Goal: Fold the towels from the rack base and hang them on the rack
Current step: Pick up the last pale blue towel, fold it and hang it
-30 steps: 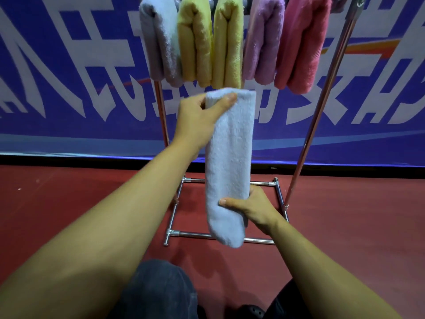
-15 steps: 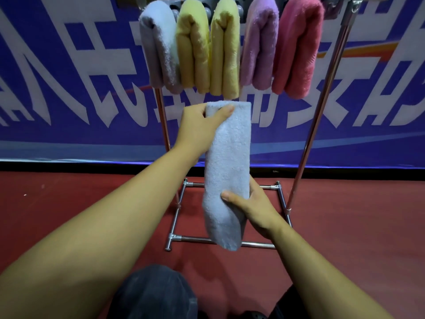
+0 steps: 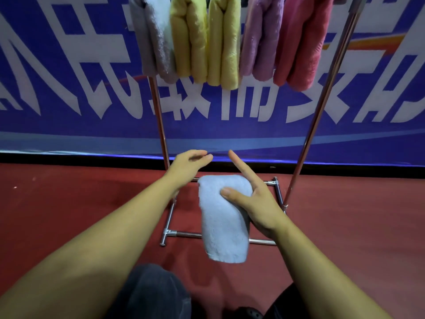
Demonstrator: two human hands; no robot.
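We see the folded towel (image 3: 224,217) held upright, its long axis running roughly top to bottom, the rounded fold at the top and the loose ends hanging toward the floor (image 3: 345,226). It leans a little, the lower end drifting to the right. It is pale blue-grey, soft and nubby, folded into a narrow, thick strip with smooth sides and a slightly ragged bottom edge.

Our right hand (image 3: 257,203) grips it near the top: the thumb presses on the near face, the palm and most fingers wrap behind, and the index finger sticks out straight, upward and to the left. Our left hand (image 3: 188,165) is off the towel, just above and left of its top, fingers loosely curled and holding nothing.

The towel hangs in the air in front of the rack base (image 3: 169,232), crossing the near bar of that metal frame in our view. Above, on the rack (image 3: 322,107), five folded towels hang side by side: grey (image 3: 154,42), two yellow (image 3: 190,40), lilac (image 3: 259,40) and pink (image 3: 301,44).
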